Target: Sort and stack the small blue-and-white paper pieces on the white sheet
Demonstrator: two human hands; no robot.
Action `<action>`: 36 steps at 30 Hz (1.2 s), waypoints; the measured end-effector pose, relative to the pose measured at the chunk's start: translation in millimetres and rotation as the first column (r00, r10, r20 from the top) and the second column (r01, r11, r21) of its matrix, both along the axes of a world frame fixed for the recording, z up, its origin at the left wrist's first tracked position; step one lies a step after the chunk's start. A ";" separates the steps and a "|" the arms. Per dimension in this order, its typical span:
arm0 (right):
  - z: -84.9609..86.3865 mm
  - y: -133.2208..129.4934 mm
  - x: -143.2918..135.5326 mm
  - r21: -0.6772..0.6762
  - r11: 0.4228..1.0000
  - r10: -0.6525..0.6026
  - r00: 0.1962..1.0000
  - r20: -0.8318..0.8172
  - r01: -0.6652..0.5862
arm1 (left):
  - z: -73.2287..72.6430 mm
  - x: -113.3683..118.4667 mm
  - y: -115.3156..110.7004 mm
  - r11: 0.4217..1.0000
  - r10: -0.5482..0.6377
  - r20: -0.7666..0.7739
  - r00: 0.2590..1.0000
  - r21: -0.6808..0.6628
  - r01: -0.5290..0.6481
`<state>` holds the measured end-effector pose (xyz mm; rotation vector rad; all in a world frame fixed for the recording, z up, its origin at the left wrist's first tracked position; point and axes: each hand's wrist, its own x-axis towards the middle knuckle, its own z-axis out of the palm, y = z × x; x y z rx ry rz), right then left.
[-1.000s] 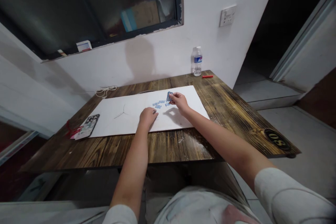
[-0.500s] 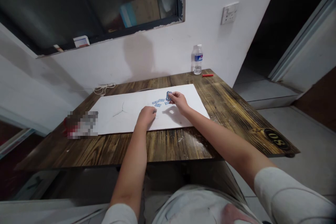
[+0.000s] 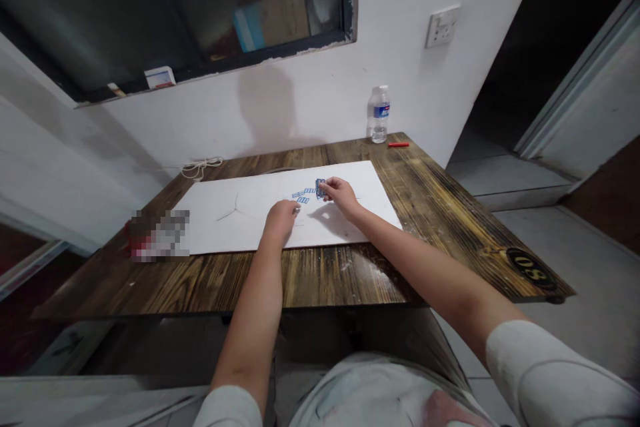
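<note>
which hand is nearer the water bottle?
Right. The right hand lies on the white sheet, holding blue pieces, closer to the bottle at the table's far edge. The left hand rests farther back and to the left.

A round black badge on the wooden table's right corner bore the gold characters "80"; nothing else was legible.

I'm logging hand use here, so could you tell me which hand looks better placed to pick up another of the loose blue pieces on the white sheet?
Probably the left hand: it lies on the white sheet just short of the loose blue pieces. The right hand already pinches a small blue piece.
</note>
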<state>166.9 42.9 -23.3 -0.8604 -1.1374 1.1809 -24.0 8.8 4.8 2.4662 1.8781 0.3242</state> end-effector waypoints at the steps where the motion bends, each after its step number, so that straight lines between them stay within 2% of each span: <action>1: -0.7 0.2 -0.5 0.006 1.000 0.004 1.000 0.010 -0.004 | -0.7 -0.6 0.8 1.000 0.003 0.007 1.000 0.000 -0.003; 7: -5.5 1.4 -3.7 0.016 1.000 0.011 0.995 0.095 -0.012 | -6.5 -4.9 4.3 1.000 -0.002 0.040 0.999 0.008 0.002; 11: -7.7 0.9 -4.5 0.030 0.999 0.028 0.993 0.117 -0.032 | -8.3 -6.0 4.3 0.997 0.036 0.075 0.997 0.063 -0.040; 17: -9.6 1.1 -4.7 0.032 0.999 0.038 0.988 0.147 -0.043 | 1.8 -1.2 -2.5 0.980 0.160 0.123 0.979 0.097 -0.173; 20: -11.0 1.5 -4.8 0.029 0.999 0.033 0.988 0.148 -0.038 | 5.9 2.4 -4.3 0.972 0.169 0.219 0.961 0.124 -0.200; 23: -12.6 1.1 -4.9 0.035 0.998 0.038 0.991 0.130 -0.043 | 6.3 7.2 -3.5 0.978 0.090 0.434 0.896 0.130 -0.161; 27: -14.4 0.2 -5.0 0.043 0.998 0.041 0.993 0.113 -0.047 | 4.3 14.4 -1.0 0.989 0.010 0.674 0.739 0.103 -0.107; 32: -15.4 0.8 -5.3 0.041 0.998 0.050 0.993 0.103 -0.055 | 0.2 17.2 3.2 0.995 -0.028 0.801 0.598 0.077 -0.057; 36: -14.7 1.5 -5.4 0.040 0.998 0.053 0.995 0.090 -0.057 | -1.8 16.1 4.6 0.997 -0.068 0.840 0.539 0.077 0.006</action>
